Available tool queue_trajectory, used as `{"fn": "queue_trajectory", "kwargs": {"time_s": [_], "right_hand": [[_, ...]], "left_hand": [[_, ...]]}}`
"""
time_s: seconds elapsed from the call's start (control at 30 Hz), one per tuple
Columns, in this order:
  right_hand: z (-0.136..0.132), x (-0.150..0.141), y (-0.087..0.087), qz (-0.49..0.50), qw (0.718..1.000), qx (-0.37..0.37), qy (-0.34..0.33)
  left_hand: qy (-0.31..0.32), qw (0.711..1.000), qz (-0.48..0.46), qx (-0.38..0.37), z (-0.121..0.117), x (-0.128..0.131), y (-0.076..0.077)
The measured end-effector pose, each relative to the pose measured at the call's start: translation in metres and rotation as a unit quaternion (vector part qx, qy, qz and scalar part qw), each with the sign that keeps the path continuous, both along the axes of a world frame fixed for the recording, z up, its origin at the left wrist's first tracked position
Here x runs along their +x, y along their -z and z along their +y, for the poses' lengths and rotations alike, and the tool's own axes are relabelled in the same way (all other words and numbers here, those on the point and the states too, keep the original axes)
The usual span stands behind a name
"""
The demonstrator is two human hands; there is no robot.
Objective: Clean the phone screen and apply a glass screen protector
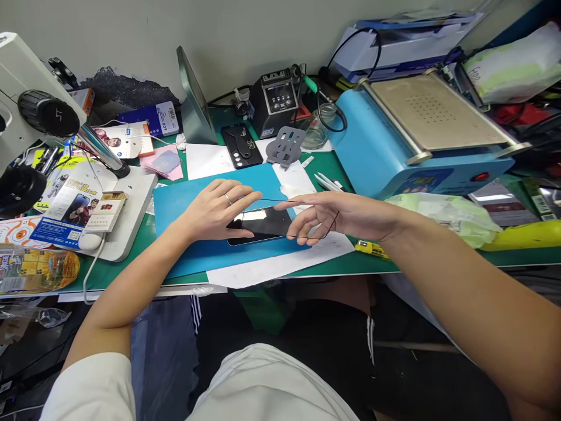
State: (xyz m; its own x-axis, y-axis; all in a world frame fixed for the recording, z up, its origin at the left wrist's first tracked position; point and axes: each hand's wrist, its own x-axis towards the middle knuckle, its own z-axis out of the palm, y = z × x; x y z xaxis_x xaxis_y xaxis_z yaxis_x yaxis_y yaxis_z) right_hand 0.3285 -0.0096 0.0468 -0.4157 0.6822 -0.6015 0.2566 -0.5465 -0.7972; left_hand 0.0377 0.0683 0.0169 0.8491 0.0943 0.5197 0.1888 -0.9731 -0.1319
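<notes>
A black phone point(263, 225) lies flat on a blue mat point(193, 204) in the middle of the green bench. My left hand point(214, 207) rests on the phone's left end, fingers curled over its edge, a ring on one finger. My right hand point(328, 219) hovers over the phone's right end with fingers bent, pinching a thin dark wire point(284, 202) that runs straight across to my left fingers and loops round my right palm.
A blue screen separator machine point(421, 134) stands at the right. A soldering station point(274, 105) and a second black phone point(242, 146) sit behind the mat. A white microscope point(30, 111) and boxes crowd the left. White paper point(272, 263) lies under the mat's front edge.
</notes>
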Motion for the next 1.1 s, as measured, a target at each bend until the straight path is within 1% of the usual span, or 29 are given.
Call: {"fn": "queue_trajectory", "kwargs": {"time_s": [0.07,0.1,0.17,0.23,0.3,0.4,0.47,0.5,0.53,0.7,0.87,0.97,1.03,1.1], "right_hand": [[-0.001,0.005,0.006,0.008,1.0,0.028,-0.012],[-0.002,0.008,0.01,0.01,0.998,0.056,-0.013],[-0.006,0.014,0.02,0.004,0.991,0.137,0.012],[-0.014,0.019,0.03,-0.025,0.97,0.234,0.063],[-0.023,0.021,0.04,-0.074,0.936,0.333,0.093],[-0.034,0.018,0.051,-0.161,0.868,0.464,0.072],[-0.037,0.014,0.055,-0.203,0.828,0.519,0.067],[-0.037,0.012,0.057,-0.212,0.815,0.535,0.072],[-0.037,0.01,0.058,-0.215,0.809,0.542,0.076],[-0.035,0.006,0.068,-0.211,0.817,0.529,0.085],[-0.036,0.002,0.074,-0.223,0.806,0.539,0.096],[-0.037,-0.002,0.072,-0.228,0.795,0.555,0.092],[-0.034,-0.002,0.066,-0.229,0.79,0.561,0.094],[-0.027,0.0,0.059,-0.223,0.799,0.549,0.106]], "left_hand": [[0.006,1.0,-0.014,0.005,-0.001,0.001,-0.001],[0.006,1.0,-0.021,0.006,-0.001,0.002,-0.001],[-0.001,1.0,-0.031,-0.004,0.0,0.002,0.001],[-0.023,0.999,-0.028,-0.033,0.002,0.001,0.003],[-0.052,0.996,-0.023,-0.068,0.003,0.0,0.005],[-0.079,0.991,-0.029,-0.108,0.002,0.0,0.006],[-0.082,0.988,-0.032,-0.129,0.0,0.0,0.006],[-0.081,0.987,-0.03,-0.137,0.0,0.001,0.005],[-0.079,0.986,-0.025,-0.143,-0.001,0.001,0.005],[-0.071,0.986,0.034,-0.15,0.001,-0.001,0.003],[-0.063,0.984,0.065,-0.152,0.004,-0.003,-0.001],[-0.065,0.984,0.058,-0.155,0.005,-0.003,-0.001],[-0.072,0.983,0.05,-0.161,0.008,-0.003,0.0],[-0.082,0.982,0.033,-0.169,0.013,-0.006,0.001]]}}
